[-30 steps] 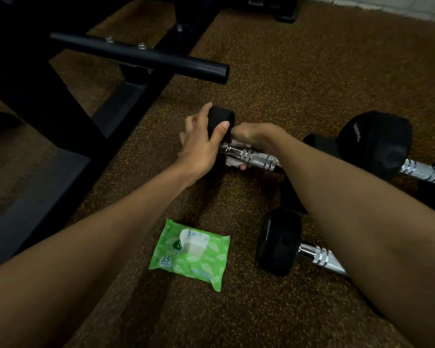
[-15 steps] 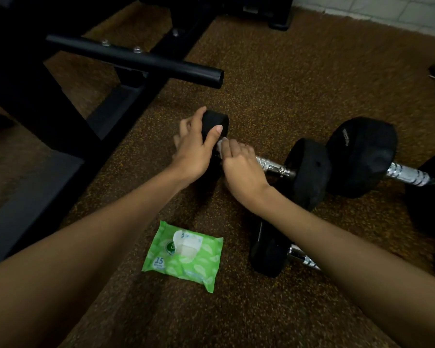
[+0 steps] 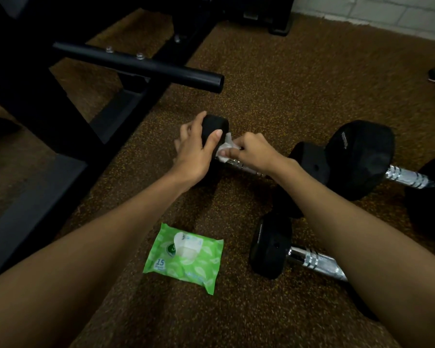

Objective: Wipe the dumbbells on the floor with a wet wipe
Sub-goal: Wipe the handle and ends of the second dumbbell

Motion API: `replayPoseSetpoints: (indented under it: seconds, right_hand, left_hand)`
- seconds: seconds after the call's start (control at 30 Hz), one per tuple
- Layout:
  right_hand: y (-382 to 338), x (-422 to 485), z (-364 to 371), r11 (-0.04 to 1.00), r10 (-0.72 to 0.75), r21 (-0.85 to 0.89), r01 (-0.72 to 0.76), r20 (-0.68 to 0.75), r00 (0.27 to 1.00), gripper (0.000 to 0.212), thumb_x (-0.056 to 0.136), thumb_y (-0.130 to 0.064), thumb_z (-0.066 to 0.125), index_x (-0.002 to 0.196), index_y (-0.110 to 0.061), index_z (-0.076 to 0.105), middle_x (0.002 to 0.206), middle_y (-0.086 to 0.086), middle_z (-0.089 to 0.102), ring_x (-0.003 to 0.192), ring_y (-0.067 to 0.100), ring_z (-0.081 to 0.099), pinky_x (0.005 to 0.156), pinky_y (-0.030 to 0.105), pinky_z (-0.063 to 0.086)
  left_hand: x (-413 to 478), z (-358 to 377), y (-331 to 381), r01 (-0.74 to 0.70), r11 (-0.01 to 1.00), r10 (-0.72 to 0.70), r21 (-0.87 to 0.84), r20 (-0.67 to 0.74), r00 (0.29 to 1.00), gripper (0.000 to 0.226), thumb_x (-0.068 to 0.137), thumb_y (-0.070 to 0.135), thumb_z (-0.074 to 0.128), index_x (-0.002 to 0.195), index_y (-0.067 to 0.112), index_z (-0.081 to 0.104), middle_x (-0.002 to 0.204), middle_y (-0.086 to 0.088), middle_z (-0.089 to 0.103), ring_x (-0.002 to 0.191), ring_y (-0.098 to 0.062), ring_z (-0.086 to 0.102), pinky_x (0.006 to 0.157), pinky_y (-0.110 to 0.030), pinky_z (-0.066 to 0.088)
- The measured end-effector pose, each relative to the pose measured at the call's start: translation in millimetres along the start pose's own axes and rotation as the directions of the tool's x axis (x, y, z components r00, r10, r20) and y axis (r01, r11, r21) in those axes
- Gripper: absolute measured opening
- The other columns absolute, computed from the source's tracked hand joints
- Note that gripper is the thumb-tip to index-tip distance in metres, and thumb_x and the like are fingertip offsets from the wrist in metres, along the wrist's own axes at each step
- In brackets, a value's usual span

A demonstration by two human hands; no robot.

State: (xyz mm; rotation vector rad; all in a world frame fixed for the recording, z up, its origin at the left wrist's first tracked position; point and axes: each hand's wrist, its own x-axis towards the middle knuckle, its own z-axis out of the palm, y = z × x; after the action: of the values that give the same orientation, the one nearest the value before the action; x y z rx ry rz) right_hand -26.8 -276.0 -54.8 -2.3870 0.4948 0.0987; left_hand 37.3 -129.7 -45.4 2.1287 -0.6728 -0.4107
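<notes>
Dumbbells are recorded lying on a brown speckled floor (image 3: 286, 79); three are visible at least in part. The small dumbbell (image 3: 309, 162), with black heads and a chrome handle, is laid near the middle of the view and runs left to right. Its left head is gripped by the left hand (image 3: 194, 151), with the fingers curled over the top and far side and the thumb laid across the near face. The right hand (image 3: 255, 151) is closed around the handle just beside that head. A crumpled white wet wipe (image 3: 224, 148) is pinched between the fingers and the chrome, and a fold of it is seen sticking out toward the left head. A larger dumbbell (image 3: 359, 156) is set just beyond the small one's right head; contact between the two cannot be judged. Its chrome handle is directed toward the right edge. A third dumbbell (image 3: 271, 244) is placed nearer the person, its handle partly covered by the right forearm. A green wet wipe packet (image 3: 183, 257), marked "15", is laid flat between the forearms, apart from every dumbbell, with a white flap on its top face. A black round bar (image 3: 136, 64) on a dark metal frame is noted at upper left, and a white tiled wall (image 3: 374, 11) at upper right.
</notes>
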Motion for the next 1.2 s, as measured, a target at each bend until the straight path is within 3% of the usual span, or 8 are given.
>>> replayPoseSetpoints:
  seconds: [0.2,0.33,0.43,0.5,0.63,0.8,0.97,1.2]
  right_hand:
    - [-0.5,-6.5,0.1,0.992,-0.042,-0.118,0.052,0.087,0.995,0.017,0.081,-0.026,0.071,0.082,-0.012,0.062,0.073,-0.002,0.058,0.069,0.011,0.053,0.049,0.010,0.035]
    - [-1.5,-3.3,-6.4,1.000,0.009,-0.016,-0.009,0.042,0.999,0.033,0.086,-0.036,0.065,0.060,-0.020,0.053,0.056,-0.006,0.046,0.053,0.006,0.043,0.043,0.013,0.032]
    - [-3.3,1.6,-4.6,0.993,0.100,0.068,-0.099,-0.014,0.995,0.039,0.091,-0.037,0.058,0.057,-0.020,0.047,0.058,-0.004,0.045,0.054,0.008,0.043,0.051,0.025,0.034]
    - [-4.9,5.3,3.0,0.990,0.137,0.044,-0.135,-0.053,0.989,0.034,0.094,-0.034,0.053,0.065,-0.016,0.051,0.066,-0.001,0.051,0.063,0.014,0.050,0.059,0.027,0.035]
    - [-19.6,6.0,20.1,0.963,0.140,-0.202,-0.177,-0.181,0.973,0.030,0.097,-0.028,0.040,0.108,-0.008,0.059,0.105,0.019,0.063,0.097,0.038,0.059,0.076,0.037,0.043]
    - [-25.1,-14.0,37.9,0.939,-0.018,-0.332,-0.090,-0.307,0.952,0.027,0.098,-0.017,0.038,0.116,-0.006,0.056,0.108,0.021,0.064,0.099,0.040,0.061,0.078,0.040,0.047]
    - [-4.4,-33.5,47.2,0.828,-0.259,-0.545,0.131,-0.166,0.951,0.047,0.095,-0.003,0.035,0.142,0.002,0.032,0.138,0.022,0.044,0.128,0.036,0.041,0.108,0.040,0.030]
    - [-11.0,-56.6,37.6,0.691,-0.216,-0.699,0.181,0.039,0.976,0.048,0.100,-0.005,0.023,0.147,-0.001,0.016,0.154,0.020,0.019,0.144,0.032,0.015,0.117,0.039,0.013]
  left_hand:
    - [0.6,0.3,-1.8,-0.003,1.000,0.003,-0.003,-0.011,1.000,0.058,0.096,0.048,0.039,0.148,0.035,0.017,0.149,-0.003,0.020,0.136,-0.028,0.021,0.105,-0.047,0.026]
    - [2.1,0.4,-0.8,0.007,1.000,-0.007,-0.003,-0.002,1.000,0.059,0.096,0.048,0.039,0.148,0.035,0.016,0.149,-0.003,0.020,0.136,-0.029,0.020,0.106,-0.049,0.026]
    - [2.4,-0.1,-0.7,0.007,1.000,-0.007,-0.005,-0.002,1.000,0.058,0.096,0.048,0.039,0.148,0.035,0.016,0.148,-0.003,0.021,0.135,-0.029,0.021,0.107,-0.052,0.027]
    - [2.2,0.2,-0.6,0.006,1.000,-0.006,-0.011,0.004,1.000,0.058,0.096,0.048,0.039,0.148,0.035,0.016,0.148,-0.003,0.021,0.135,-0.029,0.021,0.107,-0.053,0.027]
    - [2.0,1.2,-0.5,0.012,1.000,-0.012,-0.002,-0.016,1.000,0.059,0.096,0.049,0.039,0.148,0.035,0.017,0.149,-0.002,0.021,0.135,-0.029,0.021,0.107,-0.052,0.027]
    - [1.7,1.2,-0.9,0.018,1.000,-0.018,-0.020,-0.006,1.000,0.058,0.096,0.049,0.039,0.148,0.037,0.016,0.149,0.000,0.020,0.135,-0.028,0.020,0.108,-0.054,0.025]
    - [1.2,0.5,0.5,0.016,1.000,-0.016,-0.015,0.006,1.000,0.058,0.096,0.048,0.039,0.148,0.035,0.017,0.148,-0.001,0.020,0.135,-0.029,0.021,0.108,-0.053,0.025]
    - [-1.7,-3.6,4.8,0.031,0.999,-0.032,0.017,0.047,0.998,0.059,0.096,0.049,0.037,0.148,0.035,0.014,0.151,-0.003,0.017,0.137,-0.032,0.018,0.109,-0.055,0.024]
